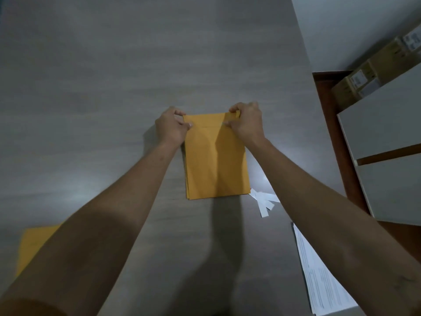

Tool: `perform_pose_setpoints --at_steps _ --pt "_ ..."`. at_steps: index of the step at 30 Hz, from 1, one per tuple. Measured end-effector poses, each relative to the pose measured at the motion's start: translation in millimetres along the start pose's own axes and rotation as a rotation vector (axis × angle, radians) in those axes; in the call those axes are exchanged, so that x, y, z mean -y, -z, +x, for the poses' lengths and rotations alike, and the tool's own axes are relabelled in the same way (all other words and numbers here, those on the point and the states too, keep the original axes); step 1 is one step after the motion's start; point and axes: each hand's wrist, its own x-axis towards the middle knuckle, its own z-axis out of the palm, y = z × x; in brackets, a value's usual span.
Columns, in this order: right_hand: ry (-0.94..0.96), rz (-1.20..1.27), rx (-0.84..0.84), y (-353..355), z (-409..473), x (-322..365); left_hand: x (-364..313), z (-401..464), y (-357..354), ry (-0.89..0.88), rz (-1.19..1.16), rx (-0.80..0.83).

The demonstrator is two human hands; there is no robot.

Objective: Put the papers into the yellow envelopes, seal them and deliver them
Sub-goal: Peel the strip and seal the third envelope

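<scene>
Pinching the folded flap at both top corners, left hand point(171, 126) and right hand point(247, 124) hold the yellow envelope point(215, 160) flat on the grey table point(91, 87); light, floppy paper, likely best handled by its edges.

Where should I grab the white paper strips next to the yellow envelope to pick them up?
Pinch the loose end of the white paper strips, the end nearest the person, coming from above. They lie flat on the table, fanned out beside the yellow envelope, and that end sticks out alone.
</scene>
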Motion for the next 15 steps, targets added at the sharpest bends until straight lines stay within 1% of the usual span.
perform_pose_setpoints --at_steps 3,8,9,10,11,13,14,15 --pt "0.046 -0.027 -0.015 -11.2 3.0 -6.9 4.0 5.3 -6.9 -0.018 0.056 -0.021" --pt "0.137 -0.063 -0.091 -27.4 -0.9 -24.1 9.3 3.6 -9.3 -0.08 0.217 0.008" --pt "0.171 -0.083 -0.117 -29.9 -1.7 -26.1 9.2 0.4 -8.7 -0.137 0.252 0.003" --pt "0.212 -0.116 -0.135 -32.5 -2.2 -27.6 8.2 -3.6 -7.8 -0.235 0.306 -0.001" --pt "0.258 -0.155 -0.145 -34.6 -2.9 -28.3 7.3 -7.9 -7.5 -0.365 0.374 0.004" --pt "0.349 -0.229 -0.152 -38.8 -5.3 -29.4 11.3 -15.7 -10.0 -0.61 0.51 0.068" --pt "0.384 -0.257 -0.16 -40.4 -7.4 -29.9 14.5 -20.2 -12.1 -0.664 0.57 0.103" --pt "0.407 -0.283 -0.17 -41.4 -9.5 -30.9 17.0 -25.0 -13.9 -0.678 0.624 0.122"
